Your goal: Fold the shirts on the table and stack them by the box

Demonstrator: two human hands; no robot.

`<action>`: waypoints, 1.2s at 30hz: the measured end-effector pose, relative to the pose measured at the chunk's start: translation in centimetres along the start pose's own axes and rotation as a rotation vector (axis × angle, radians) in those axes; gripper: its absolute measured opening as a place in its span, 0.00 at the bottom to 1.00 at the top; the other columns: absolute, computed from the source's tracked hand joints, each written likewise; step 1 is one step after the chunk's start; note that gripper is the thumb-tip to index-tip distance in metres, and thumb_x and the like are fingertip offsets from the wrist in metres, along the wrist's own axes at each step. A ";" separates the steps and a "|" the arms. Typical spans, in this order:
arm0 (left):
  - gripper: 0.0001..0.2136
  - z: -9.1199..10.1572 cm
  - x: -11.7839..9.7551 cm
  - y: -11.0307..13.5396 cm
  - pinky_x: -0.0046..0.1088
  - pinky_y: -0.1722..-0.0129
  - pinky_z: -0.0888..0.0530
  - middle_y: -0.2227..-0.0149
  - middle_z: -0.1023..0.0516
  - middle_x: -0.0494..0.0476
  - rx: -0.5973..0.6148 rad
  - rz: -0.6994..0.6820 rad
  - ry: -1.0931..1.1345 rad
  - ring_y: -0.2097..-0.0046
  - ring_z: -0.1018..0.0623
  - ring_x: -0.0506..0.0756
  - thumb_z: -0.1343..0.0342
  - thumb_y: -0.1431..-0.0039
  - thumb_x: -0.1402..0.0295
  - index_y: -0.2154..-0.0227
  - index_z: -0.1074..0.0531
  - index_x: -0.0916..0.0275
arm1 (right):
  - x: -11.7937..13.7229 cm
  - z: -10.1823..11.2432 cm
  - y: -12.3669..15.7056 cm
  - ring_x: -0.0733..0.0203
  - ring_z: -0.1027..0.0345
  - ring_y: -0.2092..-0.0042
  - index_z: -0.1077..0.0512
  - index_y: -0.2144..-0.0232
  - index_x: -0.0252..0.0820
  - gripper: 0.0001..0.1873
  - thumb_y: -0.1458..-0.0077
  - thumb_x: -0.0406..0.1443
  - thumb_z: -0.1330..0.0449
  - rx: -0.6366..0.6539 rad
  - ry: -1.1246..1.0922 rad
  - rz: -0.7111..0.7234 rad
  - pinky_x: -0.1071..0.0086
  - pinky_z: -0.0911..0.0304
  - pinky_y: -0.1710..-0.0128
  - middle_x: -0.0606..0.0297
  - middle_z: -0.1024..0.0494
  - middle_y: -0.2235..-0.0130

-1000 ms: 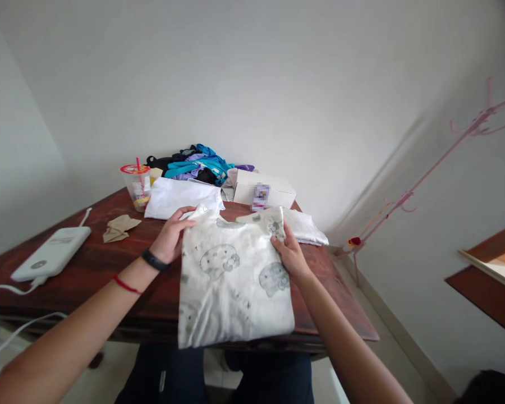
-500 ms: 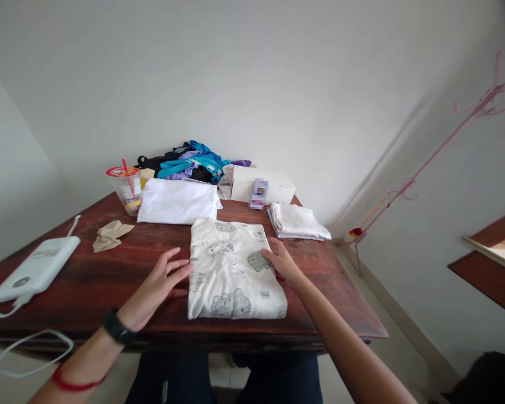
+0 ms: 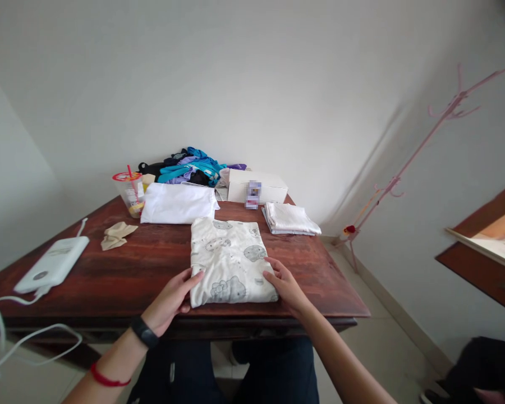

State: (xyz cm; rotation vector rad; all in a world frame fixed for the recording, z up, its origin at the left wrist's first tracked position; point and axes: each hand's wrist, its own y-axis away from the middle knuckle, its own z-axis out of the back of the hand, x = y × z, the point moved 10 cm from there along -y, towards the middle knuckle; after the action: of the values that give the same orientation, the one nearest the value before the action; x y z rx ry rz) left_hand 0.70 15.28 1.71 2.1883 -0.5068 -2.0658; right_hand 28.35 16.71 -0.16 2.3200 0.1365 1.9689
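A folded white garment with grey cat-face prints [image 3: 231,261] lies flat near the front edge of the dark wooden table [image 3: 320,275]. My left hand [image 3: 179,292] grips its left edge, thumb on top and fingers beside or under the cloth. On the opposite side, my right hand [image 3: 284,280] holds the right edge in the same way, thumb resting on the fabric. The undersides of both grips are hidden.
Behind the garment are a folded white cloth [image 3: 179,203], a plastic cup [image 3: 131,196], a clothes heap [image 3: 193,168] and a white box [image 3: 269,182]. Folded pale cloths [image 3: 292,217] lie right; a beige scrap [image 3: 118,234] and a cabled power bank [image 3: 53,264] lie left.
My left hand has closed on the garment's left edge, its fingers no longer spread. My right hand has slid down along the right edge toward me. The view has shifted slightly.
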 end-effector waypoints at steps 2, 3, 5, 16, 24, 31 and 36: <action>0.27 0.1 -0.1 -0.2 0.19 0.81 0.46 0.74 0.32 0.47 -0.016 -0.017 -0.018 0.76 0.37 0.47 0.31 0.53 0.48 0.56 0.27 0.61 | -0.2 0.1 0.3 0.53 0.24 0.59 0.30 0.46 0.46 0.36 0.56 0.48 0.28 -0.001 -0.011 -0.014 0.64 0.30 0.61 0.61 0.18 0.58; 0.28 0.1 -0.1 -0.1 0.19 0.81 0.46 0.74 0.31 0.47 -0.023 -0.022 -0.026 0.77 0.36 0.47 0.31 0.53 0.49 0.54 0.28 0.60 | -0.3 0.1 0.5 0.54 0.24 0.60 0.30 0.46 0.46 0.35 0.55 0.48 0.28 0.007 -0.019 -0.021 0.64 0.30 0.61 0.61 0.18 0.58; 0.29 0.2 0.1 0.2 0.20 0.81 0.44 0.74 0.30 0.48 -0.030 -0.030 -0.040 0.77 0.34 0.48 0.32 0.53 0.48 0.52 0.28 0.60 | -0.4 0.0 0.9 0.54 0.23 0.62 0.30 0.46 0.47 0.35 0.54 0.48 0.28 0.031 -0.032 -0.027 0.64 0.30 0.63 0.62 0.17 0.60; 0.45 1.7 4.1 5.5 0.40 0.47 0.24 0.50 0.19 0.57 -0.205 -0.202 -0.125 0.46 0.21 0.65 0.36 0.44 0.49 0.30 0.56 0.47 | -0.6 0.3 6.3 0.47 0.33 0.40 0.36 0.36 0.53 0.35 0.42 0.48 0.34 -0.035 0.279 0.206 0.57 0.37 0.41 0.60 0.27 0.39; 0.14 1.9 3.9 6.9 0.42 0.46 0.24 0.51 0.19 0.57 -0.196 -0.519 -0.639 0.48 0.21 0.66 0.45 0.35 0.58 0.50 0.21 0.41 | -1.0 -0.3 8.7 0.45 0.28 0.52 0.23 0.47 0.57 0.18 0.38 0.46 0.39 -0.004 0.819 0.352 0.52 0.32 0.48 0.58 0.20 0.56; 0.33 0.9 2.9 10.4 0.46 0.45 0.26 0.39 0.29 0.59 -0.365 -0.931 -1.112 0.42 0.26 0.68 0.39 0.40 0.64 0.33 0.40 0.38 | -2.1 0.0 11.4 0.37 0.38 0.39 0.37 0.34 0.64 0.43 0.50 0.29 0.34 -0.124 1.305 0.655 0.43 0.38 0.42 0.55 0.35 0.38; 0.37 -1.1 0.9 8.6 0.50 0.36 0.37 0.29 0.43 0.60 -0.246 -1.063 -1.384 0.29 0.43 0.67 0.48 0.39 0.80 0.29 0.48 0.51 | -1.6 -2.3 10.9 0.35 0.61 0.28 0.42 0.31 0.55 0.47 0.52 0.23 0.44 -0.041 1.383 0.847 0.40 0.51 0.34 0.60 0.62 0.25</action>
State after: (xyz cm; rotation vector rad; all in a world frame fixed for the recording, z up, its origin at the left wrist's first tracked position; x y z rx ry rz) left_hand 0.32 6.74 3.42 0.4693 1.0837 -3.5815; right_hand 25.87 5.77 0.07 0.5201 -0.8837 3.4471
